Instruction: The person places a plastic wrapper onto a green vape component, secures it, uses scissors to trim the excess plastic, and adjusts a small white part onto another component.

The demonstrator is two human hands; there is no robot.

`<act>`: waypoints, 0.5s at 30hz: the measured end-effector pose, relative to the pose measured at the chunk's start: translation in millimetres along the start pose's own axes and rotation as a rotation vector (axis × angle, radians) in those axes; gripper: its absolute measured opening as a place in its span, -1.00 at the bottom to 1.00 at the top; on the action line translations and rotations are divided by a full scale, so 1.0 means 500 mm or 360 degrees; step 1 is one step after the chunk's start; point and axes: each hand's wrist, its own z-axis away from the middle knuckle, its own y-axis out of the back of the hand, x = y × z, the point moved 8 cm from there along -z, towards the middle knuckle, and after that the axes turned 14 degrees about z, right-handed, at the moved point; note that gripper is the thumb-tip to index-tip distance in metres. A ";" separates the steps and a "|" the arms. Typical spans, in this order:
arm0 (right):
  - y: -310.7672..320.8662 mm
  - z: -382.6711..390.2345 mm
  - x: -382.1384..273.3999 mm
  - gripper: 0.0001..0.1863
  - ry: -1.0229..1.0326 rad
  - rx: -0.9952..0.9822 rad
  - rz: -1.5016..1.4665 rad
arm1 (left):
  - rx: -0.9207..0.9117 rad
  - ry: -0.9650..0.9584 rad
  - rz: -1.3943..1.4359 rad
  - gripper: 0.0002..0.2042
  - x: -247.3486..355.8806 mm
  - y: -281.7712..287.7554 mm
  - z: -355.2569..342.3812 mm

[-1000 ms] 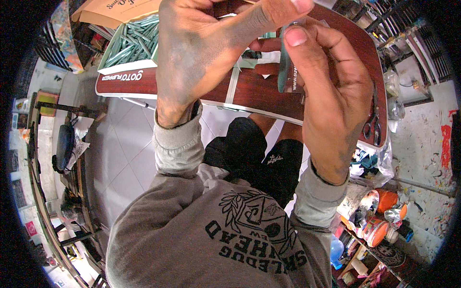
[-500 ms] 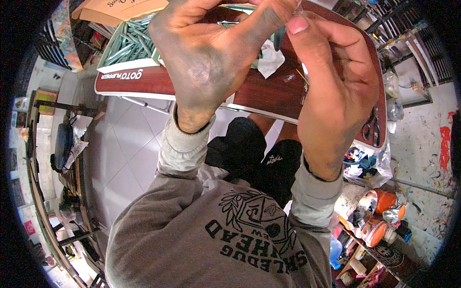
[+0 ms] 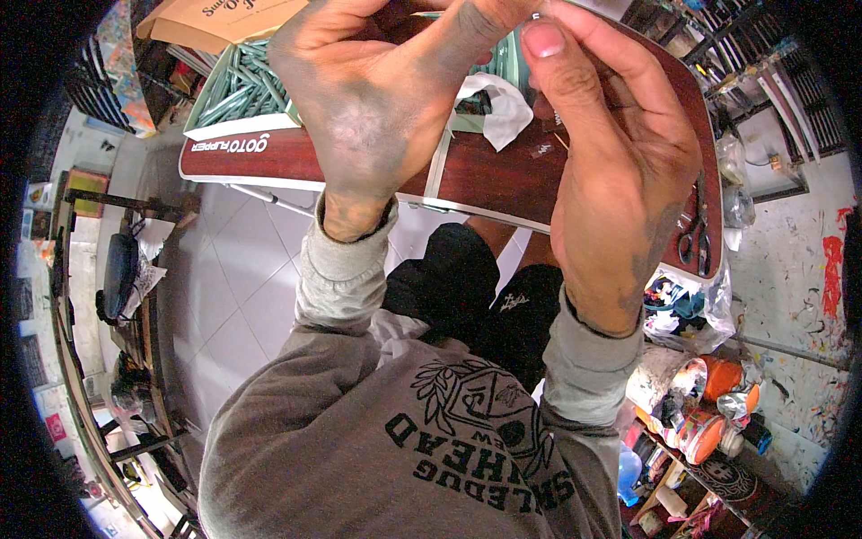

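Note:
My left hand (image 3: 368, 99) and my right hand (image 3: 620, 135) are raised over the table, their fingertips meeting at the top edge of the picture. Both hands are closed in a pinch. What lies between the fingers is too small and partly cut off to name. Behind the left hand stands an open pale-green box (image 3: 289, 119) full of slim metallic-green pen-like sticks (image 3: 242, 85). Crumpled white tissue (image 3: 510, 115) lies on the table between my hands. Small clear slips with dark print (image 3: 541, 150) lie beside my right thumb's base.
The dark red tabletop (image 3: 498, 184) has a pale metal rim. Black-handled scissors (image 3: 693, 235) lie at its right end. A brown cardboard flap (image 3: 211, 20) stands at the far left. Paint-stained tubs (image 3: 699, 436) and a clear plastic bag (image 3: 687, 310) are low on the right.
Both hands have shifted slightly left, still together at the fingertips. More of the tissue and the clear slips now shows between them.

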 end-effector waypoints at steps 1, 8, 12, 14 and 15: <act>-0.001 0.000 -0.002 -0.80 0.0001 -0.0004 0.0000 | 0.0012 0.0020 0.0000 -0.75 0.000 0.002 0.000; 0.000 -0.004 -0.006 -0.78 -0.0006 -0.0036 0.0039 | 0.0123 0.0089 -0.0107 -0.72 0.002 0.005 -0.002; -0.002 -0.003 -0.004 -0.78 -0.0024 -0.0101 0.0139 | -0.0029 -0.0237 -0.0098 -0.73 -0.004 0.017 -0.001; 0.003 0.000 0.008 -0.77 -0.0016 -0.0106 0.0215 | -0.0091 -0.0332 -0.0233 -0.73 0.004 0.017 -0.001; 0.005 0.000 0.015 -0.77 -0.0001 -0.0098 0.0252 | -0.0091 -0.0328 -0.0309 -0.73 0.005 0.015 0.000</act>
